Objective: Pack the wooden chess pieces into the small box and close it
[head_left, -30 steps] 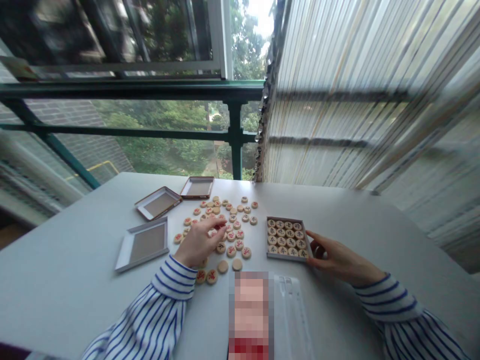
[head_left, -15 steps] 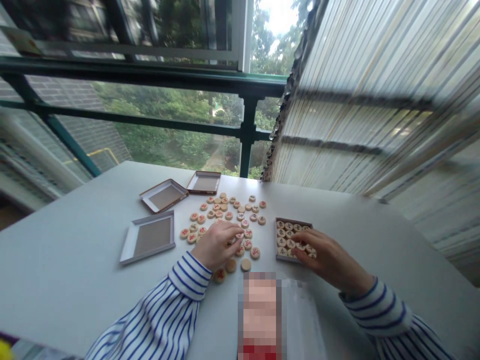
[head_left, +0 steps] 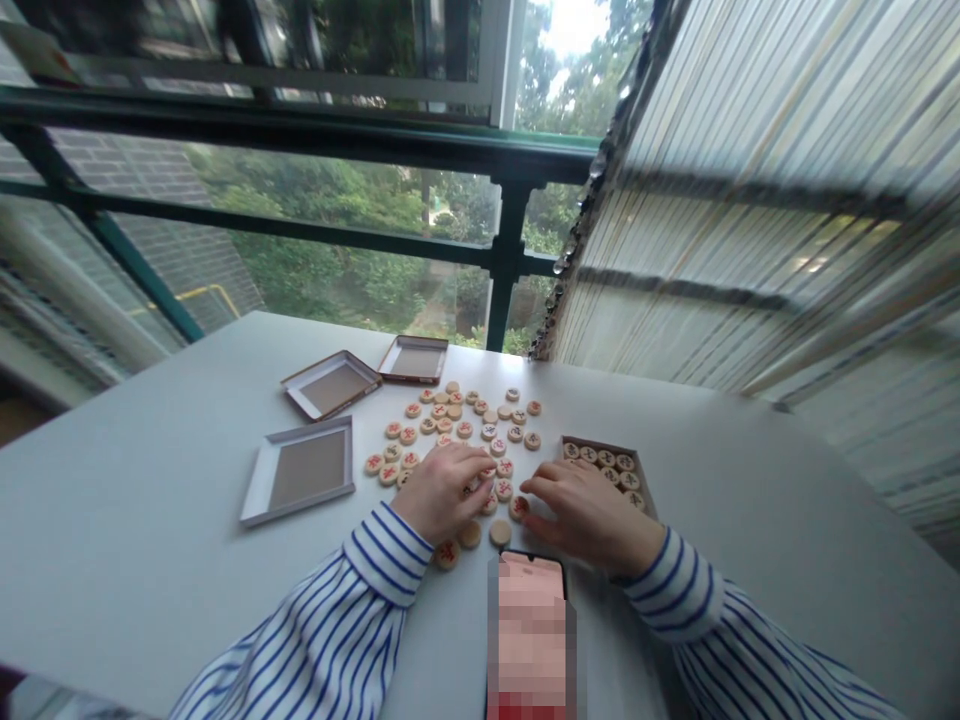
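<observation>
While the right hand [head_left: 591, 508], thumb and fingers slightly parted, is at a red-marked piece [head_left: 518, 508], four o'clock in the scattered pieces [head_left: 465, 430], and the left hand [head_left: 448, 490] curls over others, hold unclear, a rim pinch should spare neighbours, box [head_left: 600, 444] at three o'clock.

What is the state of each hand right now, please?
Left hand: curled over the pieces; whether it holds one cannot be told.
Right hand: open beside a red-marked piece, contact unclear.

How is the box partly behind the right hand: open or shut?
Open: black-marked pieces show uncovered inside the box; the right hand hides part of it.
</observation>
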A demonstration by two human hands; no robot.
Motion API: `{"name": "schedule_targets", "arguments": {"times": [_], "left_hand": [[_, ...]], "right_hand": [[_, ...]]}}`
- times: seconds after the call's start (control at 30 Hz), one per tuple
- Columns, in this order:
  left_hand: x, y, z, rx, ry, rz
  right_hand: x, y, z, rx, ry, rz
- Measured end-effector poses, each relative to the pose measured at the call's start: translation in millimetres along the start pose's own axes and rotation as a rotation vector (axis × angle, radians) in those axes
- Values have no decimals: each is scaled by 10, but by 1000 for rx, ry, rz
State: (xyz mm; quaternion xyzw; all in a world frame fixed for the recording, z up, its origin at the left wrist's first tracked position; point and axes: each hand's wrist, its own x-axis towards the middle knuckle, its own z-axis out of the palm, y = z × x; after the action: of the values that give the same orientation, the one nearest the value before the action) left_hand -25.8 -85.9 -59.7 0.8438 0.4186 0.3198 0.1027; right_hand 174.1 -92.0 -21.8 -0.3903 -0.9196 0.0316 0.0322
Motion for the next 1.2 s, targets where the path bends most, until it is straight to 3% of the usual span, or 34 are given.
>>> {"name": "schedule_targets", "arguments": {"times": [0.37,0.83,1.2], "left_hand": [[-12,40,-2,27,-15,-14],[-2,84,25,-32,52,-101],[187,476,-31,-238,-88,-233]], "right_hand": [[24,-18,74,-49,-14,3],[-84,10,-94,40,101,64],[-310,68,-158,89,270,137]]}}
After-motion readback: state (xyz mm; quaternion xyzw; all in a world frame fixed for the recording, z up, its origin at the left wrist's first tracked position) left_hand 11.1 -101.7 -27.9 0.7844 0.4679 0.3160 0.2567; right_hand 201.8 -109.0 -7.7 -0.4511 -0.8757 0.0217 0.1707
